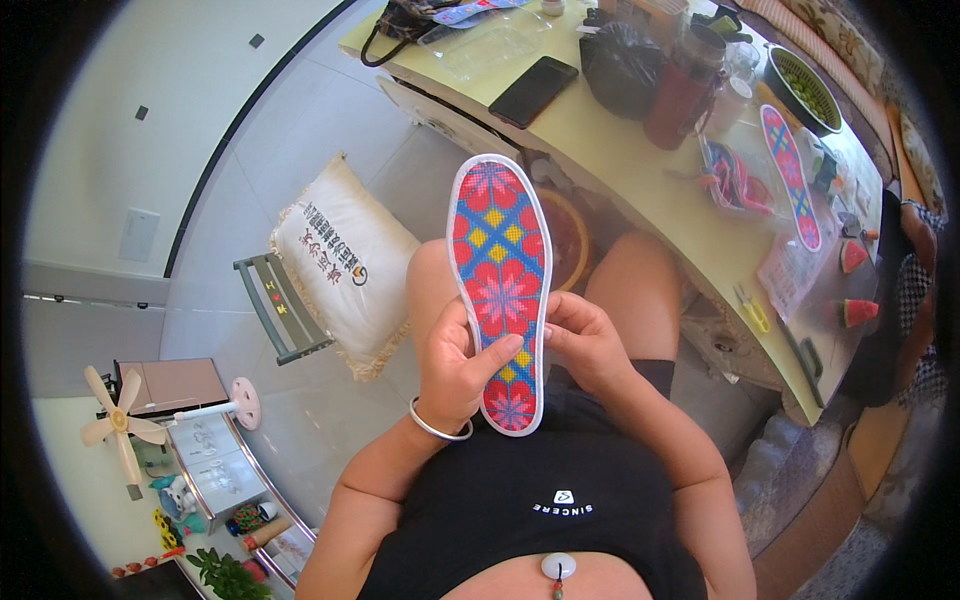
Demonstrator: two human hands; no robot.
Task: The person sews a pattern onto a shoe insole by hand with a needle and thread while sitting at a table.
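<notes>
An embroidered shoe insole, with red and pink flowers, blue crossing bands, yellow diamonds and a white rim, is held upright over my lap. My left hand is closed round its left edge, thumb lying across the patterned face and fingers behind. At the opposite edge, the thumb and fingers of my right hand pinch the rim; their tips are partly hidden. On the table to the right lies a second insole with a matching pattern, beside a clear bag of coloured thread.
The yellow-green table bears a black phone, a black plastic bag, a dark red bottle, a basket of green fruit, yellow-handled scissors and watermelon pieces. A cushion rests on a stool at left.
</notes>
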